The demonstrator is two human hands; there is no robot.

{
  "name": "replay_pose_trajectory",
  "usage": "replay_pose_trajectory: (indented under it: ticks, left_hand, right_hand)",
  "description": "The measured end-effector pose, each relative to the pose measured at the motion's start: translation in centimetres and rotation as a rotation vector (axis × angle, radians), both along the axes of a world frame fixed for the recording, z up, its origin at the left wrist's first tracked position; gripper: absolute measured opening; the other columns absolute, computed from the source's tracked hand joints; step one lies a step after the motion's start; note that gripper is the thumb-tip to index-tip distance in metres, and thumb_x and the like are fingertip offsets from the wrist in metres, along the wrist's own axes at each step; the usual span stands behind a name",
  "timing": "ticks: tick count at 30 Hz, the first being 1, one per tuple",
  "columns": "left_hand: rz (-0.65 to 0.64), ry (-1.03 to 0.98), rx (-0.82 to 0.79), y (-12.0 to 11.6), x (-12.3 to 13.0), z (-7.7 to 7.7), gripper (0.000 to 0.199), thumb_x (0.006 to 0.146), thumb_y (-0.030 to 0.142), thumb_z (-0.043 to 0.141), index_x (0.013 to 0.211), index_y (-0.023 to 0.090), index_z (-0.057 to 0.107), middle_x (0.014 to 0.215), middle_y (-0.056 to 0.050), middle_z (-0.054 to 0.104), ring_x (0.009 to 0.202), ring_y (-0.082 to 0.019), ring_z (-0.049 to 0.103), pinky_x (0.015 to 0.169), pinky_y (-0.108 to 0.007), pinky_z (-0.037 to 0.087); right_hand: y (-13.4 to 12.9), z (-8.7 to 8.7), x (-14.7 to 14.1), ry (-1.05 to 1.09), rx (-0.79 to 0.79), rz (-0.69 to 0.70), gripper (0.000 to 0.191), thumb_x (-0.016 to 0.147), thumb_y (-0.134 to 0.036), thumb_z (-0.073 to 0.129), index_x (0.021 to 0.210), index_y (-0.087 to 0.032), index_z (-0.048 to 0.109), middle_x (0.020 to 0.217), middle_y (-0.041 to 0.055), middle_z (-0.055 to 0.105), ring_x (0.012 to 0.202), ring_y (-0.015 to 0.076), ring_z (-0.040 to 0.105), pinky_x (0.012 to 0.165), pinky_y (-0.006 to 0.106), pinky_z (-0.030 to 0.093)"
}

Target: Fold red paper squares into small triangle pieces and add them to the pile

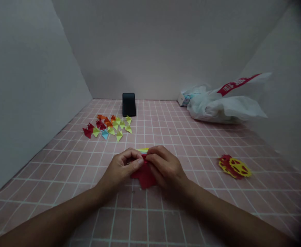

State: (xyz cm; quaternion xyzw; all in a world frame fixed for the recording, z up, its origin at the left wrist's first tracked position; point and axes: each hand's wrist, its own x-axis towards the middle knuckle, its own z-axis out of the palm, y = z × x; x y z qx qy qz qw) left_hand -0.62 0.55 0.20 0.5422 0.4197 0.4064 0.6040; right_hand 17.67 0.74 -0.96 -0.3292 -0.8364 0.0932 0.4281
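Observation:
At the centre, my left hand [126,163] pinches a small piece of red paper between thumb and index finger. From the other side my right hand [166,164] closes its fingertips on the same piece, and the two hands almost touch. Most of that piece is hidden by my fingers. Below and behind them lies more red paper [145,178], flat on the tablecloth. The edge of a yellow and white paper stack [142,150] shows just beyond my fingertips.
Several small folded paper cranes [111,126] in red, orange, yellow and blue lie at the back left. A black phone [129,104] leans near the wall. Yellow and red paper cutouts [239,167] rest on the right. A white plastic bag [217,108] and a box [184,98] stand back right.

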Motion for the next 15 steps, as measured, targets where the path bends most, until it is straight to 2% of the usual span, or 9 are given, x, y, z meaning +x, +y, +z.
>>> replay_pose_trajectory:
  ticks: [4, 9, 15]
  left_hand:
    - [-0.001, -0.072, -0.126, 0.15, 0.03, -0.17, 0.022, 0.080, 0.036, 0.072, 0.081, 0.016, 0.064, 0.078, 0.000, 0.061, 0.071, -0.014, 0.056, 0.069, -0.026, 0.045]
    - [0.000, -0.141, -0.207, 0.31, -0.02, -0.48, 0.023, 0.075, 0.033, 0.078, 0.084, 0.017, 0.065, 0.081, 0.000, 0.065, 0.071, -0.013, 0.061, 0.068, -0.025, 0.048]
    - [0.018, -0.129, -0.151, 0.42, 0.04, -0.32, 0.022, 0.070, 0.027, 0.081, 0.084, 0.016, 0.068, 0.081, 0.000, 0.067, 0.072, -0.012, 0.060, 0.067, -0.023, 0.048]
  right_hand:
    - [0.16, 0.04, 0.12, 0.072, -0.047, 0.040, 0.014, 0.095, -0.012, 0.049, 0.094, -0.022, 0.059, 0.093, 0.0082, 0.062, 0.085, 0.0207, 0.062, 0.073, 0.036, 0.055]
    - [0.18, 0.12, 0.18, 0.111, -0.113, 0.055, 0.017, 0.094, -0.010, 0.046, 0.094, -0.020, 0.060, 0.092, 0.0073, 0.062, 0.084, 0.0194, 0.061, 0.074, 0.035, 0.054]
    - [0.26, 0.04, 0.15, 0.148, -0.144, 0.073, 0.017, 0.093, -0.009, 0.047, 0.095, -0.019, 0.060, 0.092, 0.0074, 0.062, 0.084, 0.0192, 0.061, 0.074, 0.034, 0.053]
